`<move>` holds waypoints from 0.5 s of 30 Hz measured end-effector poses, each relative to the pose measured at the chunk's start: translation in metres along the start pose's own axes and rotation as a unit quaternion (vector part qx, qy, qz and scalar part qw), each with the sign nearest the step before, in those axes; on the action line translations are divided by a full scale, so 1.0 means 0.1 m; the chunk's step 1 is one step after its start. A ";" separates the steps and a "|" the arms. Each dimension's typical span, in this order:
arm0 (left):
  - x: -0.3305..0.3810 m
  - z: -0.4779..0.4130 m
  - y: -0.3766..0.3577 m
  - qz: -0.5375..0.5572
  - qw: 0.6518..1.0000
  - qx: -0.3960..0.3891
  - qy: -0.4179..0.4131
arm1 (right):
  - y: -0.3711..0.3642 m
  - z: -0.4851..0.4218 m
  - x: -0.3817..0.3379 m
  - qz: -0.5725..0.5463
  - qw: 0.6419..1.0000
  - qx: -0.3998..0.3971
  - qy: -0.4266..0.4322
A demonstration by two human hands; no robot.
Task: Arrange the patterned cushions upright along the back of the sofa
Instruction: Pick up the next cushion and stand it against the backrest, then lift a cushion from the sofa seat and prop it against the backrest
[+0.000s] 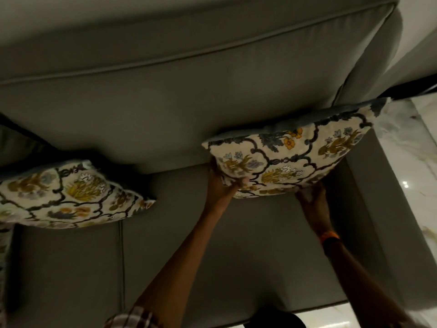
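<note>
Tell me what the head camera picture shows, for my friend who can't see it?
Both hands, left hand and right hand, hold a floral patterned cushion against the grey sofa's backrest. A second matching cushion lies further left.

**Dim, soft and bent at the edges**

We see a dark, underlit sofa [165,119] with murky shadow under the left cushion [66,197]. The marble floor [411,162] at right catches bright glare. Everything looks slightly blurred, and straight seams bow with wide-angle distortion.
</note>
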State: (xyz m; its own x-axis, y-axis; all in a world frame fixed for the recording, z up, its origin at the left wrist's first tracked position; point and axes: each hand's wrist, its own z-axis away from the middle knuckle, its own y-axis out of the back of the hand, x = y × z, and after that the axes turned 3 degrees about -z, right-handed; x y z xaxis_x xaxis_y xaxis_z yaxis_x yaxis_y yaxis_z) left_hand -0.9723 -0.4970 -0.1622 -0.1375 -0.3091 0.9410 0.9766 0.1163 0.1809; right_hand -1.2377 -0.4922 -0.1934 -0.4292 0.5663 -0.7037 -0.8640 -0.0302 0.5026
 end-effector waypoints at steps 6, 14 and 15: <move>-0.88 0.75 1.27 -0.314 0.949 0.005 -0.004 | -1.60 1.31 0.17 0.211 0.974 -0.035 0.072; -2.19 2.04 4.44 -0.446 0.883 0.126 -0.078 | -4.41 3.24 -0.44 0.292 0.918 -0.135 0.232; -2.35 2.20 4.92 -0.453 0.877 0.150 -0.061 | -4.82 3.48 -0.54 0.282 0.918 -0.140 0.240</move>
State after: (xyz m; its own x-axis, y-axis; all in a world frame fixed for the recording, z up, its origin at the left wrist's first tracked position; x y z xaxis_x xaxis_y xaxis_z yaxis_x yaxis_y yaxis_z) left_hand -0.4963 -0.1593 -0.2313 -0.8683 -0.3021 0.3933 0.3731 0.1246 0.9194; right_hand -0.7068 -0.2212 -0.2230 -0.8377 -0.0310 -0.5453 -0.4738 -0.4553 0.7538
